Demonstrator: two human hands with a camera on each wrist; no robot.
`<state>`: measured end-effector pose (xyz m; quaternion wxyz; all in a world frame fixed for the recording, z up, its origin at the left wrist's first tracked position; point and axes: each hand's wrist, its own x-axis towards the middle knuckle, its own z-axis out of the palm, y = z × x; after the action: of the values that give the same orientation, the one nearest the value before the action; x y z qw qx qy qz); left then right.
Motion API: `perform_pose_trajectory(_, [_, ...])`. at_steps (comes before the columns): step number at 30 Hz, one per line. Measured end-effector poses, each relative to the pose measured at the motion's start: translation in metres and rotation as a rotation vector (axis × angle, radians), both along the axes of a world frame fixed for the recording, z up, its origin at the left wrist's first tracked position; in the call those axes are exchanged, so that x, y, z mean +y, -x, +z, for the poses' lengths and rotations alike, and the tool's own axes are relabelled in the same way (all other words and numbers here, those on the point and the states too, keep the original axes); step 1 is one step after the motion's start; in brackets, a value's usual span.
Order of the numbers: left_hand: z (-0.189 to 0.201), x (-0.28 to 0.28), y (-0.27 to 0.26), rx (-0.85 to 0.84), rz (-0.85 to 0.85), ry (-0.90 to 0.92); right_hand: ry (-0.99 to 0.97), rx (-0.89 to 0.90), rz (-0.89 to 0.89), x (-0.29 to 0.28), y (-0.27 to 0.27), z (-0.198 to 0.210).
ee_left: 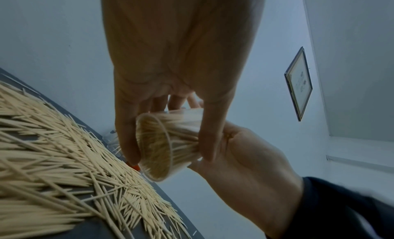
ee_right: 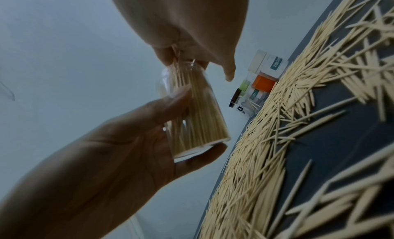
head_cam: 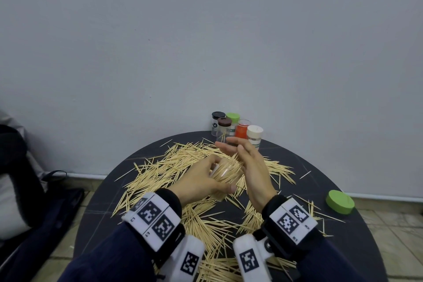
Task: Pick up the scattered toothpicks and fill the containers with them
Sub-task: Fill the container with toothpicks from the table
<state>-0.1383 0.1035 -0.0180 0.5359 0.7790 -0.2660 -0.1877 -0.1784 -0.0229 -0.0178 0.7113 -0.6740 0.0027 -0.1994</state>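
My left hand grips a clear container packed with toothpicks and holds it tilted above the table; its fingers and thumb wrap round the container. My right hand has straight fingers, with its palm against the container's mouth, where toothpick tips stick out. The left wrist view shows the right hand against the far end of the container. Loose toothpicks lie in a thick scatter over the round dark table.
Several closed containers stand at the table's back edge by the wall: black lid, brown lid, green lid, orange, white. A loose green lid lies at the right rim. A dark chair stands left.
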Motion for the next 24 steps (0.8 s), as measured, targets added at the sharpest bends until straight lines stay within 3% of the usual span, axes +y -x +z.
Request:
perform_pose_trajectory(8, [0.001,0.003,-0.001,-0.02,0.058,0.024,0.142,0.148,0.107,0.005,0.0,-0.001])
perform_pose_trajectory(24, [0.002,0.002,-0.003,-0.079,0.217,0.083,0.356,0.039,0.135,-0.012,-0.004,-0.001])
